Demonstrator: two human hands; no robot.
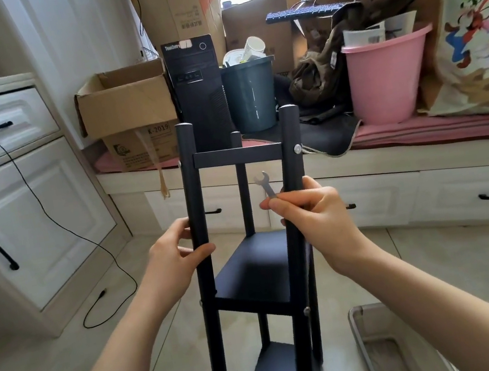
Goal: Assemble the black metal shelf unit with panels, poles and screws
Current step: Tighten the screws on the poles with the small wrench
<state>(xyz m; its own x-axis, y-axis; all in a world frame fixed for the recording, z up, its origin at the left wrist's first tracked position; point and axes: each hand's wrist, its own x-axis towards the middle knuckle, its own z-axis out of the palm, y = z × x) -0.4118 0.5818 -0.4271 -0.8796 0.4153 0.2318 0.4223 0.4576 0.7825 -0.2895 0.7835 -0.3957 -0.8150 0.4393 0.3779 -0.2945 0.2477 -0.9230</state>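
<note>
The left hand [179,248] grips the left pole [193,194] of the upright black shelf [251,271], while the right hand [308,207] pinches a small wrench [266,185] beside the right pole [291,151].

The shelf unit [252,268] is made of matt black metal, its screws [297,148] of bright steel. A small wrench [266,185] of dull grey metal is seen. The boxes [126,104] are rough brown cardboard; the bucket [388,77] is glossy pink plastic.
</note>
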